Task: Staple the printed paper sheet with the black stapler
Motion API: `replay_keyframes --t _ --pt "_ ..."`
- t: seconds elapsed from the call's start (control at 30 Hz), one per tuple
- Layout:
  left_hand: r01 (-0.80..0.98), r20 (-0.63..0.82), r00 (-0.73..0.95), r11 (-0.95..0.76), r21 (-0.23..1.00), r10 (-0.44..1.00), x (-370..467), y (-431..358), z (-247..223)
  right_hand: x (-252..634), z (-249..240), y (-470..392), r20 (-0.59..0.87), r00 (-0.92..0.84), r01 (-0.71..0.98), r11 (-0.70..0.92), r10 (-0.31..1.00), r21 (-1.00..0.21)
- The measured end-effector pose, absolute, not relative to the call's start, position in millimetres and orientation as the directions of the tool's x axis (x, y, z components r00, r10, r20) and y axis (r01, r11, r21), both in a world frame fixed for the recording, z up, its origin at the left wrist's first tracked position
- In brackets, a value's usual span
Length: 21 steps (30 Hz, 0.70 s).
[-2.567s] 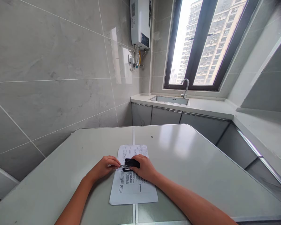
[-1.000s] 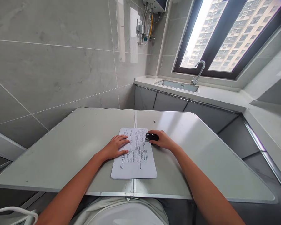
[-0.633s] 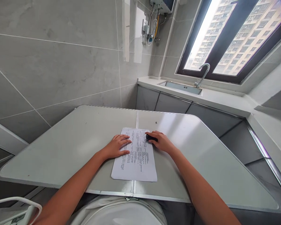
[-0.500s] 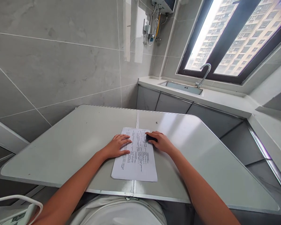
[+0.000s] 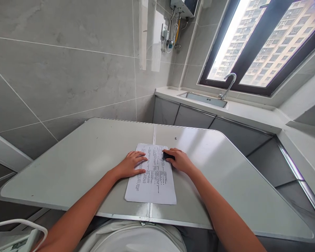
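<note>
A white sheet of printed paper (image 5: 154, 196) lies flat across the table's middle seam, its lines of text running sideways to me. My left hand (image 5: 131, 163) rests on the sheet's left edge with fingers spread, holding nothing. At the upper right edge of the paper, my right hand (image 5: 180, 160) is closed around a small black stapler (image 5: 169, 155). The stapler's front end overlaps the printed area, and its rear is hidden in the palm. Whether its jaws are pressed together I cannot tell.
The pale folding table (image 5: 68, 168) has a metal-edged seam down its centre. A tiny dark bit (image 5: 175, 138) lies beyond the right hand. Behind are a counter with a sink (image 5: 207, 99), a faucet (image 5: 229, 84) and a window. A white device with a cable (image 5: 20, 241) is at lower left.
My right hand and the stapler have shifted very slightly left over the paper. My left hand and the sheet stay in place.
</note>
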State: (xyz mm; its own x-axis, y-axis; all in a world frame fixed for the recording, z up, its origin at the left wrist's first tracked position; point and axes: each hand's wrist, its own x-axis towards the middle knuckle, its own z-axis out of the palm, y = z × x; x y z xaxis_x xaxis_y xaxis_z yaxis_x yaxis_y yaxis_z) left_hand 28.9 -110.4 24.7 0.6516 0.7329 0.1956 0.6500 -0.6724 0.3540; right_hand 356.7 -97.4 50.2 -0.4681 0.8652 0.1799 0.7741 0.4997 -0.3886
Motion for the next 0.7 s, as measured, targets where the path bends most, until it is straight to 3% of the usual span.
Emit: replay_keyframes --t 0.5,0.57,0.7 --pt "0.651 0.187 0.646 -0.662 0.371 0.740 28.1 -109.3 24.1 336.4 51.1 -100.6 0.074 -0.458 0.877 0.464 0.886 -0.123" --pt "0.652 0.194 0.645 -0.664 0.366 0.739 27.5 -109.3 24.2 338.8 53.2 -101.3 0.079 -0.468 0.868 0.475 0.880 -0.146" --pt "0.650 0.209 0.645 -0.672 0.354 0.735 26.4 -108.8 23.3 362.4 59.4 -101.4 0.096 -0.509 0.792 0.509 0.855 -0.338"
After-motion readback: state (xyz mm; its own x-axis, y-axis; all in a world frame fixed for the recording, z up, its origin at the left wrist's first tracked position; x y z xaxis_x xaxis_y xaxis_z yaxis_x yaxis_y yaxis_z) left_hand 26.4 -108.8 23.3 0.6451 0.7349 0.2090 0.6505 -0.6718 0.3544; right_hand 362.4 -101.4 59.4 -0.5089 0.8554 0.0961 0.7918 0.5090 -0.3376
